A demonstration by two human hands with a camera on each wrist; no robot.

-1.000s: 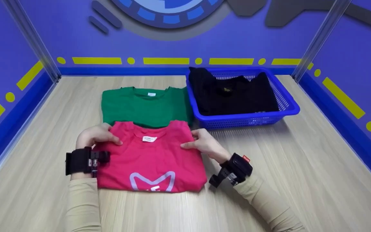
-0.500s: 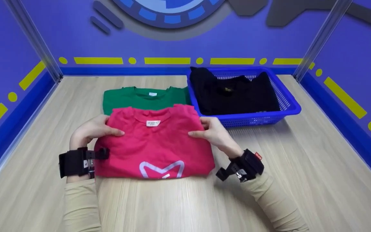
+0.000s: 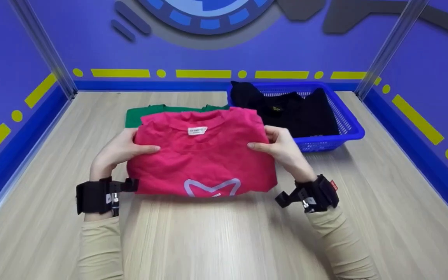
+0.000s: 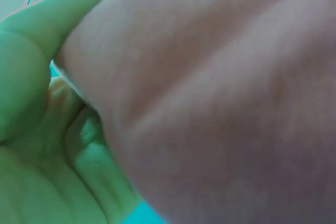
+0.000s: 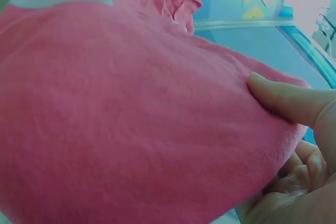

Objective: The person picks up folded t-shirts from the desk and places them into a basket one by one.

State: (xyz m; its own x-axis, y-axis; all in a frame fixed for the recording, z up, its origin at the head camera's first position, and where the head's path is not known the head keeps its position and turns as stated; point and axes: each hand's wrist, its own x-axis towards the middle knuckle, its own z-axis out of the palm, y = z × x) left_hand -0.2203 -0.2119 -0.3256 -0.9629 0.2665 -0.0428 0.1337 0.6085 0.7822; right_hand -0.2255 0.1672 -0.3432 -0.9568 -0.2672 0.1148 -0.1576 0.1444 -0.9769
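Note:
A folded pink-red T-shirt (image 3: 204,155) with a white neck label and a pale star outline hangs between both hands, apparently raised off the table. My left hand (image 3: 121,149) grips its left side, thumb on the front and the other fingers behind the cloth. On the opposite side my right hand (image 3: 284,149) pinches the edge the same way; in the right wrist view the thumb (image 5: 286,98) presses on the fabric (image 5: 142,114). Close up, the cloth (image 4: 210,108) fills most of the left wrist view. Behind the shirt lies a folded green T-shirt (image 3: 138,116), mostly covered from sight.
At the back right stands a blue plastic basket (image 3: 350,134) holding a folded black garment (image 3: 305,116). The pink-red shirt's upper right corner overlaps the basket's near left side in the head view. Blue-purple panels (image 3: 208,54) wall the wooden table (image 3: 193,241) at back and sides.
Both hands have carried the pink-red T-shirt upward, away from the body and to the right. It now hides more of the green shirt and part of the basket.

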